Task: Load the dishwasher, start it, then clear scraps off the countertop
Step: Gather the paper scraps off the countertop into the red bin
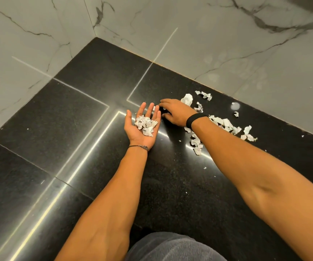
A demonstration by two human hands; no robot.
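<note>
Standing close: a grey fabric garment (170, 247) fills the bottom edge, probably so both arms reach the corner.
Countertop: one black, polished, speckled stone countertop (76, 129) carries the mess.
Left hand: the left hand (133, 129) lies palm up with its fingers spread and relaxed. It serves as a tray for a small heap of crumpled white paper scraps (145, 125), perhaps four or five. One thin bracelet (139, 146) is on the wrist.
Right hand: the right hand (174, 113) is palm down just beside the left, with its fingers stretched low over the stone. I cannot tell if they pinch a bit. One black wristband (191, 122) is on the wrist.
Loose scraps: torn white paper pieces (223, 124) lie behind the right wrist, roughly a dozen plus flecks; overlap blurs the count.
Walls: two white, grey-veined marble walls (208, 44) meet at the corner.
</note>
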